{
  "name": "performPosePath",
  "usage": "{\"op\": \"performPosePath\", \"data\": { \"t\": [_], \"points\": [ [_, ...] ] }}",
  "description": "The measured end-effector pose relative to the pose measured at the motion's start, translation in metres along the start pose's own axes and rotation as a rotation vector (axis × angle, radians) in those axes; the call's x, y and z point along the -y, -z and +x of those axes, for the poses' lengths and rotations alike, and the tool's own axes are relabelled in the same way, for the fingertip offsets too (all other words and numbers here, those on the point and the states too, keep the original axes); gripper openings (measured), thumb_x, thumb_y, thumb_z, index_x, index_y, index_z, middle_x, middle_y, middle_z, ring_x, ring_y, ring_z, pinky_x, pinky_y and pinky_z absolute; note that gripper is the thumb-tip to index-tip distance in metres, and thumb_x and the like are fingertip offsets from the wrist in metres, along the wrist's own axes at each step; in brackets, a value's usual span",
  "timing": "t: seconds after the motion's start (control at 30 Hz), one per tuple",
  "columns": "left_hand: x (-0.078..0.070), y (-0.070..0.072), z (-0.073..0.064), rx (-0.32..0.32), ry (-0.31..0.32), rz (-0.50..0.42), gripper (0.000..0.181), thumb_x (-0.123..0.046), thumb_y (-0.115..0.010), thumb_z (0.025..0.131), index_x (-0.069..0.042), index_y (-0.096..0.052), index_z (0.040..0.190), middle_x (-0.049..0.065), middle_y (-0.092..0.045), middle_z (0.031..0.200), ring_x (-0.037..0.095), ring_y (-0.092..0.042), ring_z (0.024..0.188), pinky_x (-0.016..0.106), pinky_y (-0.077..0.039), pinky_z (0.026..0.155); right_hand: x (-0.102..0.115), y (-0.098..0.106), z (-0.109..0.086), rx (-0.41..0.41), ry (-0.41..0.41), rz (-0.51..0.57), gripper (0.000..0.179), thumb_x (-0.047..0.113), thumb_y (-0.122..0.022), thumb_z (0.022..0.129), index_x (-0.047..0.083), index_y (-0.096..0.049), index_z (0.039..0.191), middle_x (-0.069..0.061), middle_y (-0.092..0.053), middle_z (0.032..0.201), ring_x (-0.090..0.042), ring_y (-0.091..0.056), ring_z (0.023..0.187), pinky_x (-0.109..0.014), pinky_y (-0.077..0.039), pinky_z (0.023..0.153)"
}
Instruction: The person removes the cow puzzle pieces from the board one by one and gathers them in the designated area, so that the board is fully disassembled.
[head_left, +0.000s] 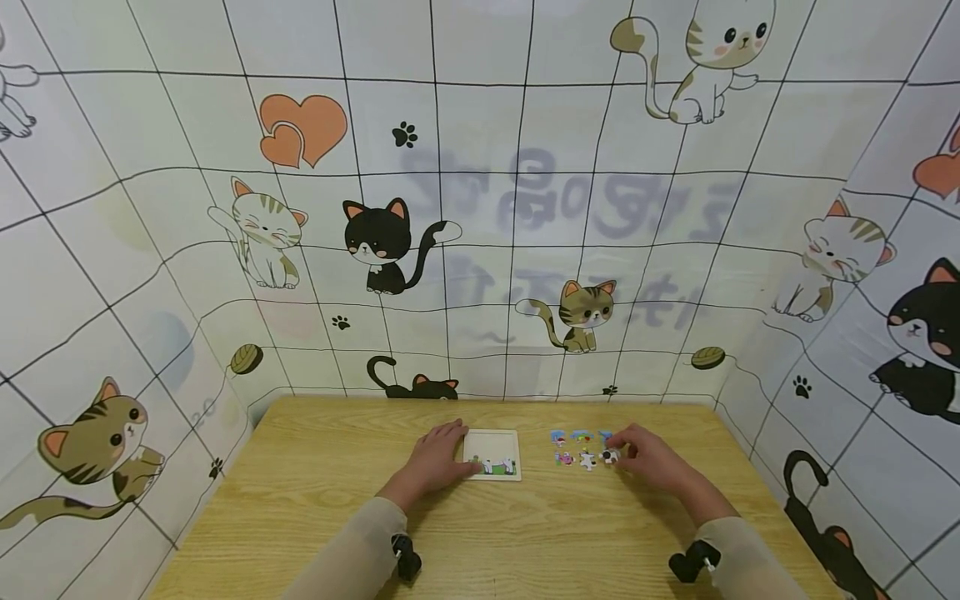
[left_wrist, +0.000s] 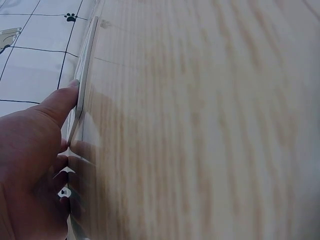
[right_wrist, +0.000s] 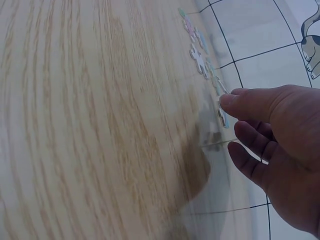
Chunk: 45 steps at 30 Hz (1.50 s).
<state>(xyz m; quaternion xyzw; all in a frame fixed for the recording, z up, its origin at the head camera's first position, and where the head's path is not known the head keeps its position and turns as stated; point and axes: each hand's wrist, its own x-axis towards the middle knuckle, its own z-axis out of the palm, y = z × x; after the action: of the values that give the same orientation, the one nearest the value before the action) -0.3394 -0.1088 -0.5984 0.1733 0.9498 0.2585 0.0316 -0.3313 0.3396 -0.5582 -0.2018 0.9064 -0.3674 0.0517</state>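
A small square puzzle board with a pale raised frame lies on the table, its lower strip filled with colourful picture pieces. My left hand rests at its left side, fingers stretched toward the far corner and thumb pressing on the frame. Further right lies a group of loose jigsaw pieces, among them a white one and a pink one. At the right end of this group, my right hand pinches a black-and-white puzzle piece between thumb and forefinger, close over the table. Its other fingers curl loosely.
The light wood table ends at a white wall sheet printed with grid lines and cartoon cats, which also runs along both sides. Several more loose pieces, such as a blue-and-red one, form the far row beside the board.
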Motion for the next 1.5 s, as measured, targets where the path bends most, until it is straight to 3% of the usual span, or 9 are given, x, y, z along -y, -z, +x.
{"op": "performPosePath", "data": {
  "t": [0.4, 0.6, 0.9, 1.17, 1.33, 1.5],
  "points": [
    [0.002, 0.0, 0.0, -0.016, -0.014, -0.006, 0.089, -0.059, -0.079, 0.099, -0.006, -0.051, 0.164, 0.017, -0.041, 0.174, 0.044, -0.036, 0.16, 0.071, -0.027, 0.127, -0.005, -0.004, 0.002, -0.002, -0.029, -0.029, 0.026, 0.001, -0.08, 0.1, -0.001, -0.077, 0.126, -0.01, -0.063, 0.115, -0.021, -0.052, 0.092, -0.033, -0.048, 0.076],
    [0.001, 0.001, 0.0, 0.01, 0.0, 0.002, 0.09, -0.06, -0.078, 0.099, -0.008, -0.049, 0.166, 0.015, -0.038, 0.177, 0.042, -0.034, 0.162, 0.068, -0.026, 0.129, -0.006, -0.005, 0.002, 0.012, -0.041, -0.03, 0.025, 0.003, -0.08, 0.101, 0.001, -0.076, 0.126, -0.009, -0.063, 0.117, -0.021, -0.052, 0.094, -0.034, -0.049, 0.079],
    [-0.002, 0.003, -0.002, 0.01, 0.005, 0.006, 0.089, -0.059, -0.078, 0.1, -0.008, -0.049, 0.166, 0.015, -0.039, 0.176, 0.042, -0.035, 0.162, 0.069, -0.027, 0.128, -0.009, -0.004, 0.004, 0.037, -0.068, -0.03, 0.025, 0.003, -0.079, 0.101, 0.002, -0.076, 0.126, -0.01, -0.066, 0.121, -0.022, -0.062, 0.101, -0.043, -0.057, 0.087],
    [0.001, 0.0, -0.001, 0.014, 0.009, 0.003, 0.089, -0.06, -0.078, 0.099, -0.01, -0.048, 0.167, 0.014, -0.039, 0.176, 0.041, -0.034, 0.162, 0.068, -0.027, 0.128, -0.008, -0.003, 0.004, 0.044, -0.073, -0.012, 0.024, 0.001, -0.079, 0.101, 0.002, -0.075, 0.124, -0.01, -0.065, 0.119, -0.025, -0.062, 0.103, -0.048, -0.056, 0.089],
    [0.002, 0.001, 0.0, 0.01, 0.004, 0.001, 0.089, -0.058, -0.079, 0.1, -0.009, -0.049, 0.167, 0.015, -0.039, 0.176, 0.042, -0.035, 0.162, 0.069, -0.027, 0.127, -0.008, -0.004, 0.004, 0.027, -0.101, -0.028, 0.024, 0.004, -0.078, 0.102, 0.003, -0.074, 0.126, -0.01, -0.065, 0.12, -0.025, -0.062, 0.104, -0.045, -0.056, 0.088],
    [0.002, 0.001, -0.001, 0.007, -0.006, 0.015, 0.089, -0.06, -0.077, 0.1, -0.008, -0.048, 0.167, 0.015, -0.039, 0.176, 0.042, -0.035, 0.161, 0.069, -0.028, 0.127, -0.004, -0.011, 0.006, -0.051, -0.096, 0.029, 0.025, 0.006, -0.076, 0.104, 0.001, -0.071, 0.128, -0.012, -0.067, 0.122, -0.023, -0.062, 0.099, -0.037, -0.056, 0.078]
  ]
}}
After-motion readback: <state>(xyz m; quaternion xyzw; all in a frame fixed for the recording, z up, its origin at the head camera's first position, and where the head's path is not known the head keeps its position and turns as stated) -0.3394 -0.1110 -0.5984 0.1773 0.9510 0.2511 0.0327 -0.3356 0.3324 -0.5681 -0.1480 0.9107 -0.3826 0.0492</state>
